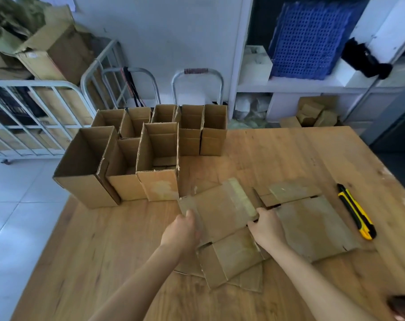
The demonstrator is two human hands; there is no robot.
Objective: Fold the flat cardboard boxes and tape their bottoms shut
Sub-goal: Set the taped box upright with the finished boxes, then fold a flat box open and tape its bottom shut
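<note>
While upright boxes (136,156) crowd the table (104,239), each hand, left hand (181,232) and right hand (267,230), grips the flat box (222,218).

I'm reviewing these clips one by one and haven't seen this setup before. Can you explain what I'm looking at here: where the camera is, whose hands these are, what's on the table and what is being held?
There is no machine here. One wide-angle camera sits on a person's head and looks forward and down, so the two bare arms reaching in from the bottom are the wearer's own.

The left hand and right hand each grip an edge of a flattened cardboard box lying on the wooden table. More flat cardboard lies to its right and under it.

At the far left part of the table stands a cluster of folded boxes, upright with open tops. A yellow and black utility knife lies at the right, untouched. I see no tape roll clearly; a dark object at the bottom right corner is cut off by the frame.

Behind the table are metal carts and shelving.
</note>
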